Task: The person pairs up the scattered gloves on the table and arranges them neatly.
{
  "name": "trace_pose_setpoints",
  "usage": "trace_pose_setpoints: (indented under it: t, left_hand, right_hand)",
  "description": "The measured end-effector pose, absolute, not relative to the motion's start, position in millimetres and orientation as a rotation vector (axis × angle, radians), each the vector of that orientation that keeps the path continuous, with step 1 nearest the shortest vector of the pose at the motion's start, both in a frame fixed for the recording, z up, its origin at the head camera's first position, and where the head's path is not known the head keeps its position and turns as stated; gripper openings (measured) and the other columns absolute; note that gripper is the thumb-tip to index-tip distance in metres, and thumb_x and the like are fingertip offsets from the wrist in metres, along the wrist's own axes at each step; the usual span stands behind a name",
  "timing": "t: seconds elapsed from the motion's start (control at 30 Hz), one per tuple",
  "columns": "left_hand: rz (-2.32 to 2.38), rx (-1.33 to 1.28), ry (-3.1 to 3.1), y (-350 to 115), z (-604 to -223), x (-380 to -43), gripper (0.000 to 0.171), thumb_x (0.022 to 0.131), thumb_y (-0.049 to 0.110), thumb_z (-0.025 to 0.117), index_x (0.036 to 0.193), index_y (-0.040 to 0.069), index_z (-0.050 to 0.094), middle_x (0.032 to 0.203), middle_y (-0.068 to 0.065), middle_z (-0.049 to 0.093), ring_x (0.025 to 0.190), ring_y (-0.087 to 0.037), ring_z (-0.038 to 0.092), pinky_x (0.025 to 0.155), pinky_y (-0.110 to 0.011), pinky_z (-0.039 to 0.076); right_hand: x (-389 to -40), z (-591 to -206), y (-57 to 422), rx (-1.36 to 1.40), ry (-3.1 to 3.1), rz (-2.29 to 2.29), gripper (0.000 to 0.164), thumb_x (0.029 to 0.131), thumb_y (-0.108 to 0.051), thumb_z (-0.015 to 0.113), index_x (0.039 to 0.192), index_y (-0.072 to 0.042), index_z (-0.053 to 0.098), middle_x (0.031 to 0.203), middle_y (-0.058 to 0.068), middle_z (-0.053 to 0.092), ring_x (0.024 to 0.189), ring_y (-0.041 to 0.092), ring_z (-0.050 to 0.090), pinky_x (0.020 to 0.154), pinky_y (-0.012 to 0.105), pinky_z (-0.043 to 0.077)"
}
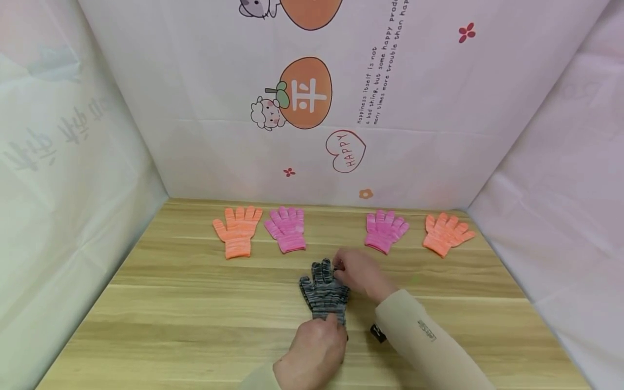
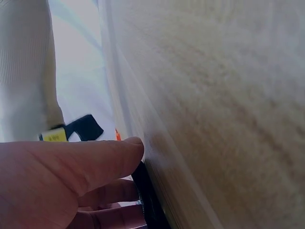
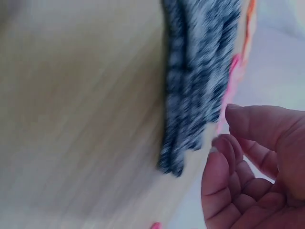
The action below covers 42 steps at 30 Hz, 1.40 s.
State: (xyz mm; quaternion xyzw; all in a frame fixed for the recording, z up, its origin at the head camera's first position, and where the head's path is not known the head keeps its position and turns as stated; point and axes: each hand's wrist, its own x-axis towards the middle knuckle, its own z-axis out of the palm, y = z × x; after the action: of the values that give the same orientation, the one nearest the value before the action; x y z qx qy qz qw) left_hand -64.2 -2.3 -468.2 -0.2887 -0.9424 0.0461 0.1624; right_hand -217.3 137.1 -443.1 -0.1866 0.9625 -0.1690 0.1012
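Observation:
A black-and-grey knit glove [image 1: 325,295] lies on the wooden table with its fingers toward the back wall. In the right wrist view the glove [image 3: 200,71] shows layered edges, perhaps a second glove underneath. My left hand [image 1: 317,344] rests at the cuff, index finger extended onto it. The left wrist view has the left fingers [image 2: 116,191] touching the dark cuff [image 2: 151,205], thumb beside its edge. Over the glove's fingertips on the right side is my right hand [image 1: 361,273]. Its thumb and bent fingers [image 3: 217,176] stand slightly apart, with nothing visible between them.
Along the back of the table [image 1: 195,303] lie an orange glove [image 1: 238,233] and a pink glove [image 1: 286,230] on the left, another pink glove [image 1: 386,232] and orange glove [image 1: 446,234] on the right. A small black object [image 1: 377,332] shows beside the right sleeve. Printed cloth walls surround the table.

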Motion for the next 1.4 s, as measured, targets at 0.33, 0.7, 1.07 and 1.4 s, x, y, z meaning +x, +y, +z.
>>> trace_pose_setpoints:
  t: [0.33,0.7,1.07,1.4]
  left_hand:
    - [0.075,-0.847,-2.758,-8.8,-467.0,-62.6,0.003,0.092,0.018,0.069,0.091,0.016,0.067,0.08,0.002,0.055,0.059,-0.01,0.052,0.049,-0.026,0.044]
    - [-0.245,-0.959,-2.952,-24.8,-456.2,-65.0,0.016,0.099,0.013,0.063,0.114,0.009,0.064,0.098,-0.002,0.056,0.074,-0.007,0.053,0.063,-0.024,0.049]
    - [-0.714,-0.493,-2.974,-72.7,-440.7,-133.3,0.007,0.093,0.013,0.07,0.099,0.01,0.073,0.088,-0.001,0.073,0.075,-0.016,0.067,0.067,-0.035,0.056]
    - [-0.8,-0.29,-3.109,-72.8,-455.9,-174.0,0.018,0.093,0.025,0.075,0.105,0.011,0.073,0.106,-0.005,0.076,0.088,-0.02,0.069,0.08,-0.042,0.057]
  right_hand:
    - [-162.5,-442.4,133.2,-0.732,2.732,-0.568,0.004,0.093,-0.011,0.074,0.094,-0.012,0.07,0.085,-0.004,0.067,0.077,0.012,0.06,0.074,0.037,0.054]
    - [-141.8,-451.9,129.6,-0.75,2.693,-0.567,0.008,0.094,-0.011,0.072,0.089,-0.014,0.066,0.082,-0.006,0.063,0.076,0.011,0.057,0.073,0.034,0.051]
    - [-141.6,-452.0,128.1,-0.755,2.708,-0.505,0.01,0.09,-0.01,0.074,0.09,-0.013,0.065,0.084,-0.003,0.064,0.076,0.013,0.059,0.074,0.036,0.054]
    - [-138.7,-450.0,125.5,-0.735,2.716,-0.482,0.01,0.091,-0.01,0.075,0.091,-0.012,0.065,0.085,-0.003,0.065,0.078,0.013,0.06,0.075,0.037,0.054]
